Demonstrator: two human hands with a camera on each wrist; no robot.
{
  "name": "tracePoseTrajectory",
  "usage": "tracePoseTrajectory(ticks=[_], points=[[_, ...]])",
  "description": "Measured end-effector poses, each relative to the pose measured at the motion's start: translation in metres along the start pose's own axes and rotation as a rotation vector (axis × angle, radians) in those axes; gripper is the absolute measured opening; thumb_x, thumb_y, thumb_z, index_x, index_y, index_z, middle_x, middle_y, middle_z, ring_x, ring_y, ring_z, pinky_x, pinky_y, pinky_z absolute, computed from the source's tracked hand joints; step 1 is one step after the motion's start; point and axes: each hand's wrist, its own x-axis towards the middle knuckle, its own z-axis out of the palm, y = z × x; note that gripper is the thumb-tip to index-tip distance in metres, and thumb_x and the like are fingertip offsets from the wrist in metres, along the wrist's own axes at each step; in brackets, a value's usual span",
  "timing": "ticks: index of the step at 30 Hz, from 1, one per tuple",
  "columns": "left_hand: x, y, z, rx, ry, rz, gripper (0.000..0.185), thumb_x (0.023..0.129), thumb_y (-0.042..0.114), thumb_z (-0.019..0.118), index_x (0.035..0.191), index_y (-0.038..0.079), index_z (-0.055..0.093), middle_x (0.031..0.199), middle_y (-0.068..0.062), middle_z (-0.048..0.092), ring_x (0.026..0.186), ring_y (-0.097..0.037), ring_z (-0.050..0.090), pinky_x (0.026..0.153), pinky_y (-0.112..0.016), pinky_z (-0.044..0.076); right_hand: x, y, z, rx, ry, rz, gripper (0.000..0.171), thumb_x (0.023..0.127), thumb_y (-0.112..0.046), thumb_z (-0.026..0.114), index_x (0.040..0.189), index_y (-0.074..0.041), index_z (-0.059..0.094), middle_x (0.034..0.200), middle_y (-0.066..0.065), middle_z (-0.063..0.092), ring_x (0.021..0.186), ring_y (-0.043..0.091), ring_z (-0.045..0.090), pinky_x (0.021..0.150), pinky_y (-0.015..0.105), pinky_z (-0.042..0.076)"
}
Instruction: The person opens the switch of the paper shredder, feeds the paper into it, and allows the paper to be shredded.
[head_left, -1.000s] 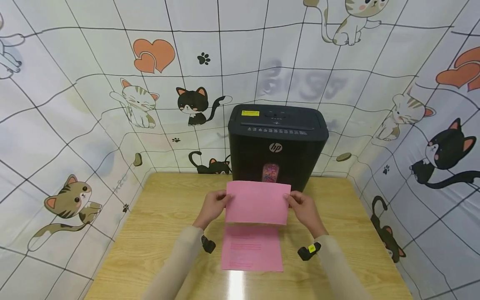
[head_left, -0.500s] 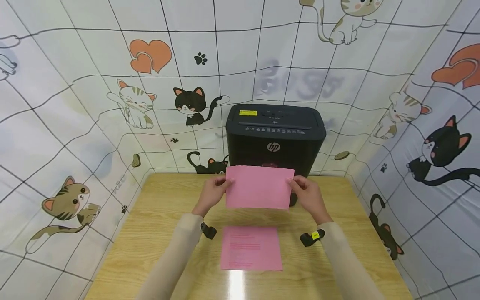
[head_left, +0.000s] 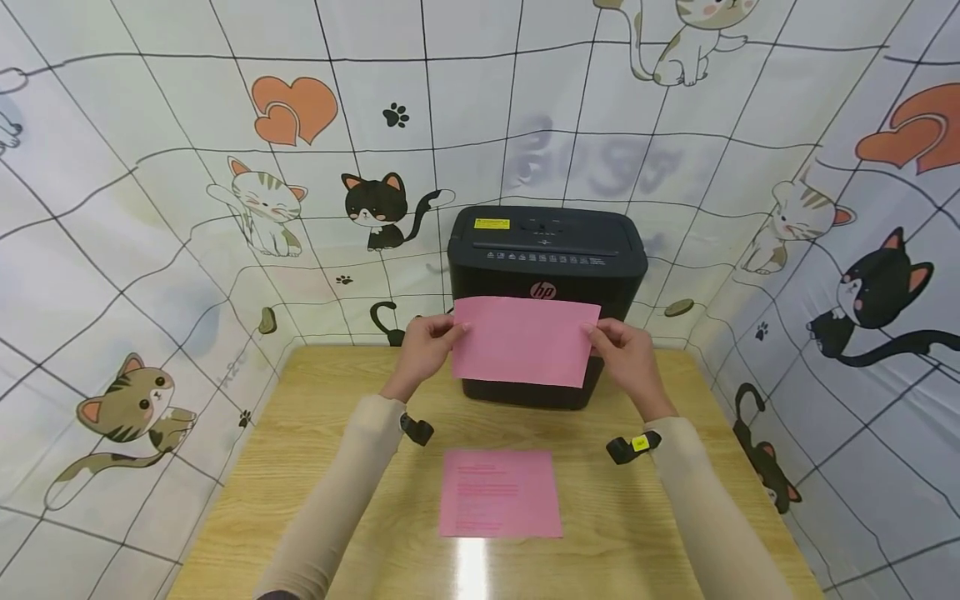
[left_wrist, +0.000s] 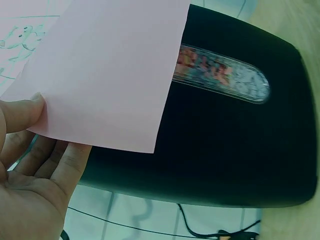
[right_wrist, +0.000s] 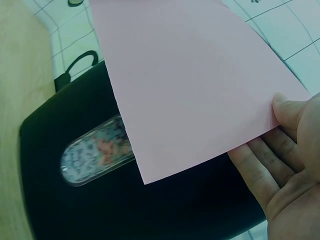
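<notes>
A pink sheet [head_left: 525,342] is pinched at its edges by the left hand [head_left: 422,350] and right hand [head_left: 628,358] at frame centre, raised before the shredder [head_left: 547,250] but not yet fed into its slot, while a second sheet [head_left: 500,493] is left lying on the table [head_left: 315,467] below.

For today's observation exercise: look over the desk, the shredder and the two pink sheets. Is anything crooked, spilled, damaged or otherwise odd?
Nothing stands out. The left hand and right hand pinch the held pink sheet by its side edges, flat and uncreased, in front of the shredder. The second pink sheet lies square on the desk. The shredder's window shows shreds inside only.
</notes>
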Motion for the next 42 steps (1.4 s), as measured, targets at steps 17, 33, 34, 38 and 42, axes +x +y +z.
tracePoseTrajectory(ticks=[17,33,34,38,42], points=[[0.028,0.042,-0.008,0.023,0.009,0.026,0.020,0.098,0.030,0.072,0.097,0.011,0.079,0.078,-0.003,0.067,0.073,-0.017,0.053,0.065,-0.029,0.044,0.022,-0.038,-0.022,-0.082,0.058,0.022,0.048,0.097,-0.053,0.065,0.117,-0.010,0.074,0.111,0.014,0.075,0.085,-0.002,0.070,0.082,0.022,0.060],[0.052,0.078,-0.022,0.048,0.028,0.048,0.023,0.098,0.029,0.072,0.105,0.009,0.080,0.091,-0.007,0.074,0.081,-0.017,0.057,0.070,-0.026,0.047,0.043,-0.073,-0.039,-0.067,0.094,-0.065,0.046,0.096,-0.050,0.067,0.118,-0.010,0.075,0.101,0.002,0.077,0.082,-0.008,0.069,0.079,0.009,0.054],[0.054,0.081,-0.022,0.051,0.031,0.050,0.023,0.098,0.029,0.072,0.106,0.009,0.080,0.091,-0.007,0.074,0.082,-0.017,0.057,0.070,-0.027,0.046,0.045,-0.075,-0.041,-0.070,0.096,-0.064,0.046,0.096,-0.050,0.067,0.118,-0.009,0.075,0.099,-0.001,0.076,0.082,-0.009,0.069,0.079,0.009,0.054],[0.062,0.089,-0.025,0.050,0.020,0.056,0.023,0.098,0.029,0.071,0.108,0.010,0.080,0.095,-0.006,0.075,0.084,-0.017,0.058,0.073,-0.026,0.048,0.052,-0.084,-0.046,-0.056,0.103,-0.065,0.047,0.096,-0.049,0.068,0.117,-0.009,0.075,0.096,-0.008,0.075,0.082,-0.008,0.069,0.080,0.012,0.056],[0.070,0.095,-0.027,0.045,0.013,0.095,0.021,0.098,0.027,0.071,0.106,0.010,0.081,0.094,-0.007,0.075,0.083,-0.018,0.060,0.073,-0.028,0.049,0.057,-0.092,-0.051,-0.067,0.109,-0.063,0.049,0.094,-0.052,0.068,0.119,-0.011,0.075,0.099,-0.006,0.075,0.083,-0.005,0.070,0.082,0.015,0.056]])
